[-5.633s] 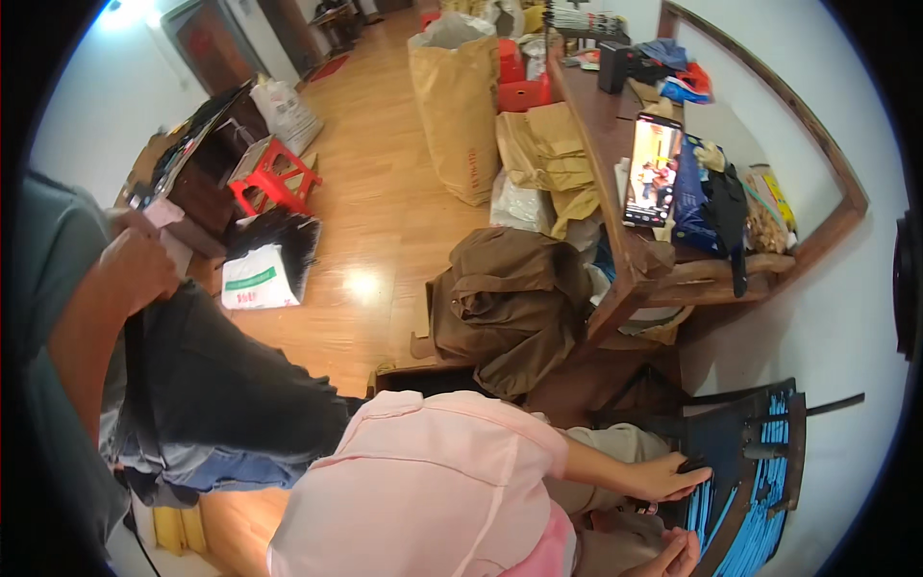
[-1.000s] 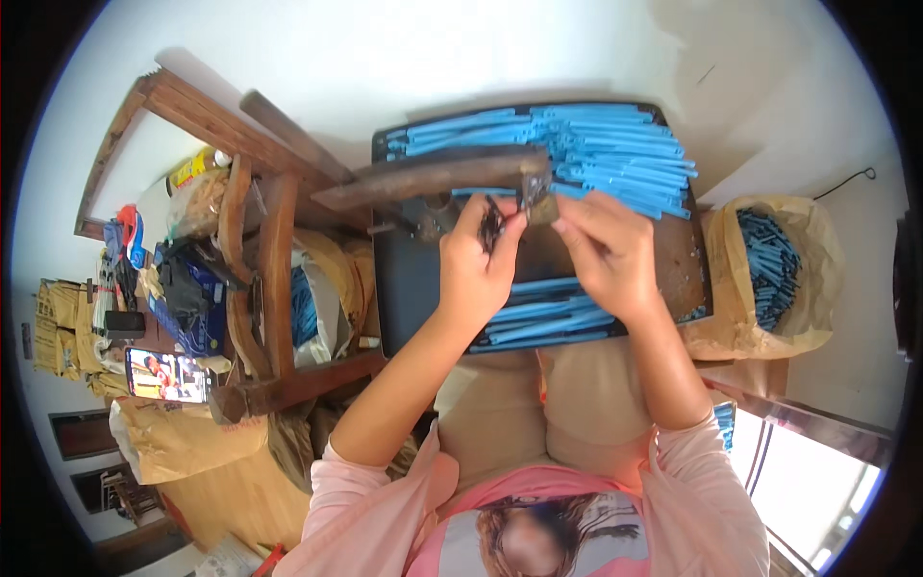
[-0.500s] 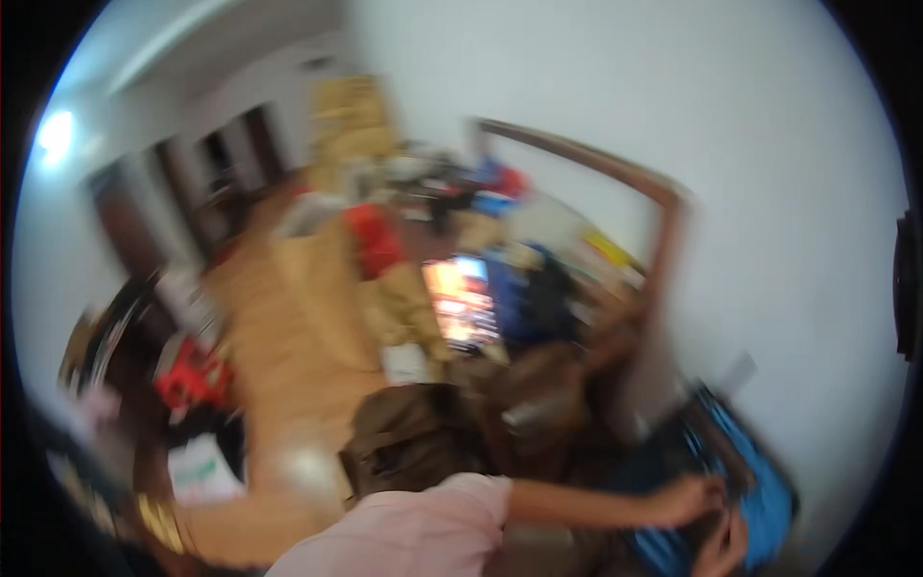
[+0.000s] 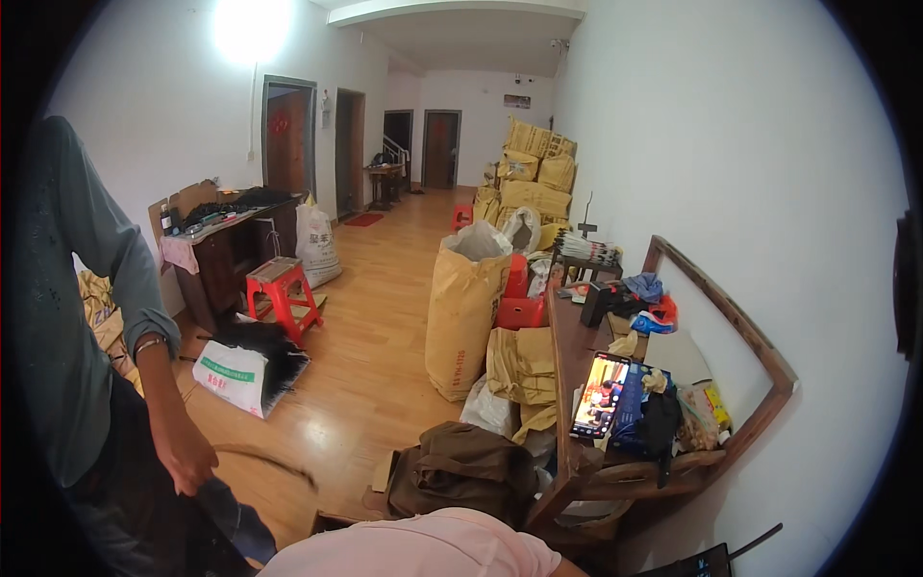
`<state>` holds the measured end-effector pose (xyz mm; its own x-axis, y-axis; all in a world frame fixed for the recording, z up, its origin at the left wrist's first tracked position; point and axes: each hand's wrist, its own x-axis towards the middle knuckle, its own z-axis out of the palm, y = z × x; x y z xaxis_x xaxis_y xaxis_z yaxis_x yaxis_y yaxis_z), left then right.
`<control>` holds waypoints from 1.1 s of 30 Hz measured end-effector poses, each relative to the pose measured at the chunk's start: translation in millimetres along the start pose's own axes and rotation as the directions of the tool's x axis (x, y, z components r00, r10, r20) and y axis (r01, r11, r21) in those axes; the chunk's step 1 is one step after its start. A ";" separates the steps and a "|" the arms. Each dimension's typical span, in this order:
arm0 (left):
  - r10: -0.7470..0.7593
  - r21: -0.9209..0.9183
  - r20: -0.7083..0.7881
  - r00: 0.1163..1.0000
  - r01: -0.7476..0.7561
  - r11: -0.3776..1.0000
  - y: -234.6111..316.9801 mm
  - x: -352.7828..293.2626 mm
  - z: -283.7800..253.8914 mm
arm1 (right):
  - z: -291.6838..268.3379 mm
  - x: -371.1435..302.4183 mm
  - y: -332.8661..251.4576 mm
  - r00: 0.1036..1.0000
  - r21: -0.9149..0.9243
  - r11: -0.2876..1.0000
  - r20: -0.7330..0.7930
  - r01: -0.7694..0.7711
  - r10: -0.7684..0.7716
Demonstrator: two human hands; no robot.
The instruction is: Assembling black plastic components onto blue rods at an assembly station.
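A pink sleeve (image 4: 423, 548) of mine crosses the lower edge and leads off to the right. Neither of my hands shows; both lie below the picture. Closest to the sleeve is a dark brown cloth bag (image 4: 461, 466) on the floor. At the lower right corner a black object (image 4: 697, 563) with a thin rod is cut off by the edge, so I cannot tell its kind. To the right, a lit phone (image 4: 601, 394) leans on the wooden bench (image 4: 577, 332), among a black cloth (image 4: 659, 423) and plastic packets (image 4: 702, 413).
At the left stands another person (image 4: 87, 317) in a grey-green shirt, one hand (image 4: 187, 457) lowered. A tall yellow sack (image 4: 466, 317) stands mid-floor. Also there are a red stool (image 4: 284, 293), a white sack (image 4: 317, 245), a dark cabinet (image 4: 216, 264) and stacked yellow sacks (image 4: 538, 173).
My view has swung up and leftward and is sharp now. My hands, earlier at a blue and black bag at the lower right, have left the picture. The other person now shows at the left.
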<state>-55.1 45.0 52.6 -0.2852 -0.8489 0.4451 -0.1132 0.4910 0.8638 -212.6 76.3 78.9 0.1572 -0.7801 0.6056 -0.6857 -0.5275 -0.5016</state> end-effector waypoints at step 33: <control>0.022 -0.071 -0.046 0.999 -0.026 0.997 -45.6 5.9 8.6 | 16.8 -3.1 16.3 0.990 0.090 0.994 -0.132 0.069 -0.057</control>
<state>-59.8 19.3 13.8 -0.2437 -0.8457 0.4748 -0.0378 0.4974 0.8667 -212.3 64.4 58.5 0.1004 -0.6977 0.7093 -0.6062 -0.6082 -0.5124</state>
